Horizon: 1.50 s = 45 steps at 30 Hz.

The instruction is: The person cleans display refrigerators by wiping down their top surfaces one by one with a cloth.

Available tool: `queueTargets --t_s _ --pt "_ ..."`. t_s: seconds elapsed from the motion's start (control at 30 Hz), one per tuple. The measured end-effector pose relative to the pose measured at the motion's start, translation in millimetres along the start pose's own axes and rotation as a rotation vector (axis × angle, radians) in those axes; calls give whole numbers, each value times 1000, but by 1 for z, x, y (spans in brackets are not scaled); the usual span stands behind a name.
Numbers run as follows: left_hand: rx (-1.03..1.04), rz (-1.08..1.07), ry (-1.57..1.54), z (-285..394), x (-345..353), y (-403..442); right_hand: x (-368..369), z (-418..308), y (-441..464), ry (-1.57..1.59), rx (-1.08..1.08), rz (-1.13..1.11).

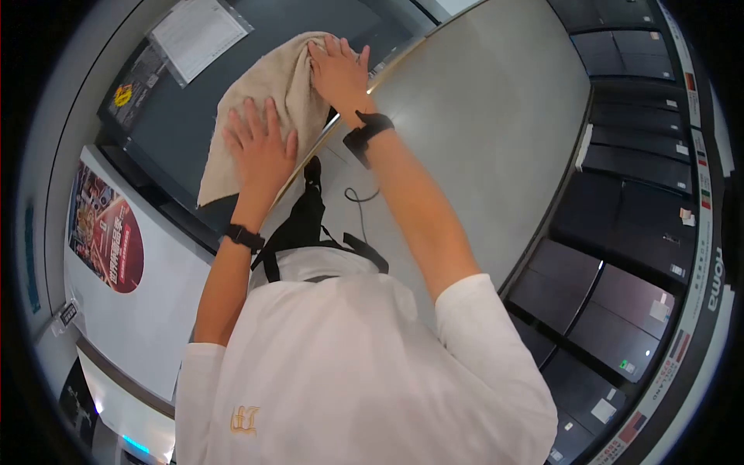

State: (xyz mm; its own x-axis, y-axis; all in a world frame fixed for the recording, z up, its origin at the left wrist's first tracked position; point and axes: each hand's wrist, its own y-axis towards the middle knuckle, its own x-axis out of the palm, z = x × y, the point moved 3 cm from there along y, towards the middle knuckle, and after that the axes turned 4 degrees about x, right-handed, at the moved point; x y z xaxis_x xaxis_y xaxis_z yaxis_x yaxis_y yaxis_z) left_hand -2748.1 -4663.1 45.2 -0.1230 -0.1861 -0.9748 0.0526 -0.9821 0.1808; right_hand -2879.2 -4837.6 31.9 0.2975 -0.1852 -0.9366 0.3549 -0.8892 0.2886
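Observation:
A beige cloth lies spread over the dark grey panel of an appliance. My left hand rests flat on the cloth's lower part, fingers spread. Higher up, near the panel's right edge, my right hand presses on the cloth with its fingers stretched out. Folds run through the fabric beside my right hand. Black bands circle both wrists.
A white paper sheet and a label with a yellow mark are on the panel. At the lower left stands a white appliance with a red round sticker. Dark refrigerators line the right side. A thin cable lies on the grey floor.

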Motion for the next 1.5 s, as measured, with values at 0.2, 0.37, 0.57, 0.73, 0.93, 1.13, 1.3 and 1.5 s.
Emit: queueTargets --t_s 0.2,0.37,0.57,0.73,0.93,1.13,1.3,1.5 --pt "13 -74 -132 21 16 37 -23 45 -7 58 -1 -113" --pt "-26 -109 -184 40 19 79 -37 86 -2 27 3 -180" --pt "28 -109 -259 77 49 182 -11 133 71 13 108 -106" --pt "53 -170 -232 77 70 235 1 140 99 155 163 -124" --pt "-3 -210 -288 84 55 238 -22 145 118 173 81 -256" --pt "-211 -250 -192 94 60 274 9 154 183 364 82 -665" --pt "-355 -207 -42 77 84 300 42 133 241 338 -71 -808" --pt "-431 -139 -8 53 93 325 63 124 277 548 -86 -808"
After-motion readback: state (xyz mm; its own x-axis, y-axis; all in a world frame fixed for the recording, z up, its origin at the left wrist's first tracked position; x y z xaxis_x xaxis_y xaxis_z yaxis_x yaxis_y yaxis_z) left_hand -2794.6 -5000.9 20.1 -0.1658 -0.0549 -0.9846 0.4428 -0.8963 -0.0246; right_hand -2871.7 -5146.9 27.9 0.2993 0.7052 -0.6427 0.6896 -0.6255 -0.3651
